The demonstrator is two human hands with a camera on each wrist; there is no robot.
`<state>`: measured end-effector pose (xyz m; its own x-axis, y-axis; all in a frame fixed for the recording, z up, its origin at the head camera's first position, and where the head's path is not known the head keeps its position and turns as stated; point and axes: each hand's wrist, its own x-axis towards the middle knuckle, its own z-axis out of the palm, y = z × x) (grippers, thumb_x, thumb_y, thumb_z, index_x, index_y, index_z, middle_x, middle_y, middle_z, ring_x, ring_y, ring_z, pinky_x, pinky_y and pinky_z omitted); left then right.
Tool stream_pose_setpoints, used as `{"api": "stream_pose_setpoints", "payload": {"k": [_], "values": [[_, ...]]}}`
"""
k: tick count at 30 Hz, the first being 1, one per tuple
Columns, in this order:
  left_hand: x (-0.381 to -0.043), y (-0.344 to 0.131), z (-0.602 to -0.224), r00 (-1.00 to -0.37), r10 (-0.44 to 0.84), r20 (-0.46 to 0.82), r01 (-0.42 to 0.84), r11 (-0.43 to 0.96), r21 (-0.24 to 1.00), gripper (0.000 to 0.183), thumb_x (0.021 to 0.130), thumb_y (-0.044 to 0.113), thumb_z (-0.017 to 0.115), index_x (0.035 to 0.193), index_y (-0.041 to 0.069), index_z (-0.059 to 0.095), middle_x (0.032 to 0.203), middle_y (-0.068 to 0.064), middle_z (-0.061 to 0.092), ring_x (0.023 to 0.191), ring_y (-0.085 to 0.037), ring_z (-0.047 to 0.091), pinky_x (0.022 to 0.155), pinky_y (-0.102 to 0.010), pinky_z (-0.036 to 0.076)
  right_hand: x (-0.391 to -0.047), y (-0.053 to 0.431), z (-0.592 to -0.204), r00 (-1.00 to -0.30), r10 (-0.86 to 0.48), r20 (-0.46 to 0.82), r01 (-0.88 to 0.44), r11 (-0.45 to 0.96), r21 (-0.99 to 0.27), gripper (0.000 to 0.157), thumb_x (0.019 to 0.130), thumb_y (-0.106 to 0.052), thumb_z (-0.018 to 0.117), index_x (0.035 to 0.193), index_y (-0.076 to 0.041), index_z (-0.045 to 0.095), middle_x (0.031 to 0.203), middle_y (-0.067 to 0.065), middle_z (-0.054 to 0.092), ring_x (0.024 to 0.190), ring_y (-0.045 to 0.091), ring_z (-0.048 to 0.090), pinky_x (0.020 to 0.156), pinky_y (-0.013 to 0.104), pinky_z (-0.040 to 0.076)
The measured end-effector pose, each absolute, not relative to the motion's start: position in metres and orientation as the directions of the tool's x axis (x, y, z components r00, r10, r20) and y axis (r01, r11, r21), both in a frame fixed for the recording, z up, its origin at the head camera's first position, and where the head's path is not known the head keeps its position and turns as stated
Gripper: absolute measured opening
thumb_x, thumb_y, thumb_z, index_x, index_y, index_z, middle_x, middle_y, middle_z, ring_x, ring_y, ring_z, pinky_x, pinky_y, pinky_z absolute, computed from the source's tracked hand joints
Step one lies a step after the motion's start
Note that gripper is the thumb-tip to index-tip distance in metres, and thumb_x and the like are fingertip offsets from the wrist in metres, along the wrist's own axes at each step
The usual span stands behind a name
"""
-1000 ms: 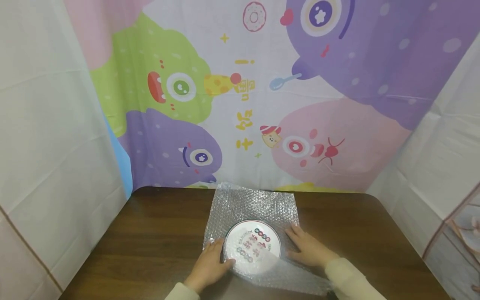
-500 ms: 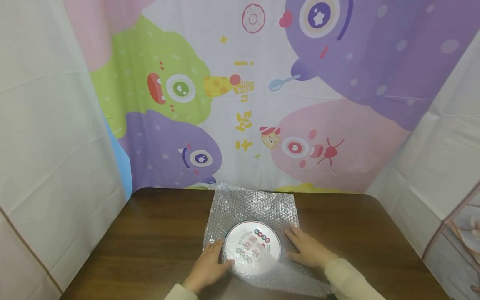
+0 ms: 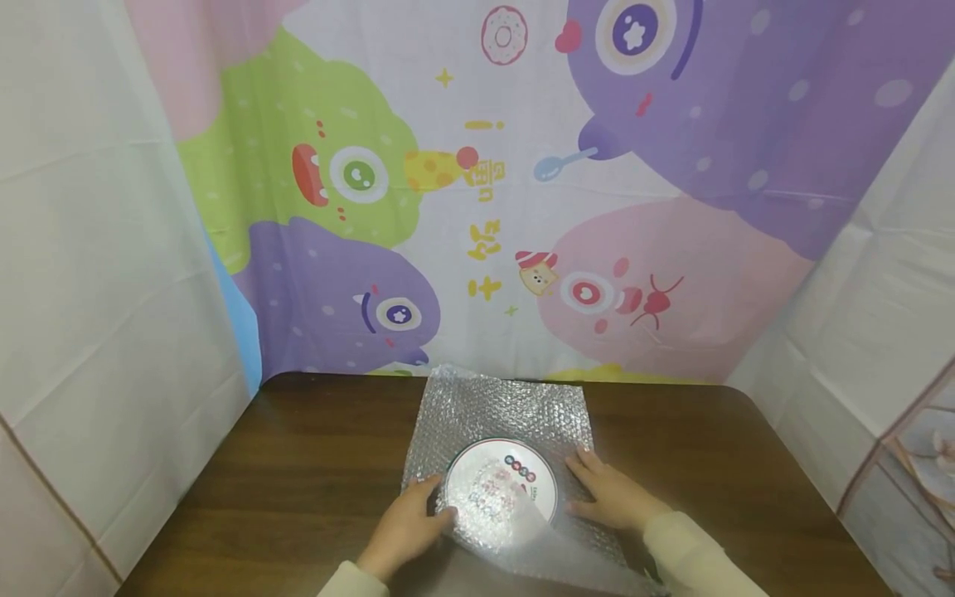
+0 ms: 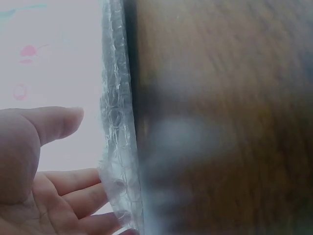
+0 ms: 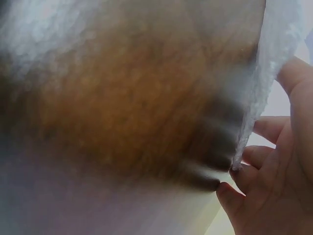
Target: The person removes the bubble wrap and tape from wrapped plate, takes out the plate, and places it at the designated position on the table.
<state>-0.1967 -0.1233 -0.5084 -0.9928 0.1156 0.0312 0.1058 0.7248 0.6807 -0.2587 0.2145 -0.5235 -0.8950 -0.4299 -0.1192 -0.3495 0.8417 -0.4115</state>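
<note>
Flanking a round white plate point(image 3: 533, 481) with spread left hand point(image 3: 404, 524) and right hand point(image 3: 615, 496), gripping nothing, likely steadying clear bubble wrap point(image 3: 507, 414) beneath and partly over it.

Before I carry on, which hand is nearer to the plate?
Left. In the head view, the left hand is at the left rim of the plate, its thumb overlapping it; the right hand lies beyond the right rim, a strip of bubble wrap between.

Here's the plate point(image 3: 524, 475) on bubble wrap point(image 3: 500, 406), a clear flap point(image 3: 537, 557) across part of it, your left hand point(image 3: 403, 526) just left of it, your right hand point(image 3: 615, 495) just right.
</note>
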Motion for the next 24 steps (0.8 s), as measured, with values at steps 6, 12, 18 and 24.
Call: {"api": "stream_pose_setpoints", "payload": {"k": [6,12,18,24], "values": [[-0.200,-0.126,-0.507,-0.989,0.123,0.077,0.143,0.745,0.651,0.056,0.084,0.027,0.071,0.131,-0.002,0.058,0.133,-0.028,0.058,0.127,-0.050,0.050,0.104,-0.063,0.041,-0.258,0.214,-0.522,-0.895,-0.430,-0.121,-0.346,0.839,-0.419,0.083,0.088,-0.053,0.064,0.152,-0.011,0.034,0.163,0.018,0.015,0.145,0.047,0.025,0.115,0.064,0.025],[-0.205,-0.126,-0.505,-0.983,0.131,0.130,0.184,0.762,0.621,0.053,0.082,0.022,0.074,0.127,-0.002,0.061,0.124,-0.024,0.065,0.114,-0.044,0.062,0.096,-0.058,0.050,-0.259,0.216,-0.526,-0.891,-0.440,-0.108,-0.359,0.831,-0.426,0.083,0.088,-0.053,0.064,0.152,-0.010,0.035,0.163,0.018,0.015,0.145,0.047,0.024,0.115,0.065,0.025],[-0.212,-0.128,-0.501,-0.976,0.153,0.157,0.218,0.753,0.621,0.050,0.082,0.019,0.074,0.124,-0.004,0.061,0.118,-0.021,0.069,0.110,-0.041,0.065,0.092,-0.055,0.053,-0.259,0.216,-0.525,-0.894,-0.436,-0.106,-0.356,0.832,-0.425,0.083,0.088,-0.053,0.064,0.152,-0.010,0.035,0.163,0.018,0.014,0.145,0.048,0.025,0.115,0.065,0.025],[-0.220,-0.128,-0.500,-0.970,0.197,0.142,0.240,0.698,0.675,0.050,0.085,0.020,0.073,0.127,-0.005,0.059,0.116,-0.022,0.069,0.104,-0.039,0.066,0.088,-0.054,0.054,-0.259,0.216,-0.525,-0.895,-0.435,-0.102,-0.356,0.832,-0.425,0.083,0.088,-0.053,0.064,0.152,-0.010,0.034,0.163,0.018,0.013,0.145,0.048,0.024,0.115,0.065,0.024]]}}
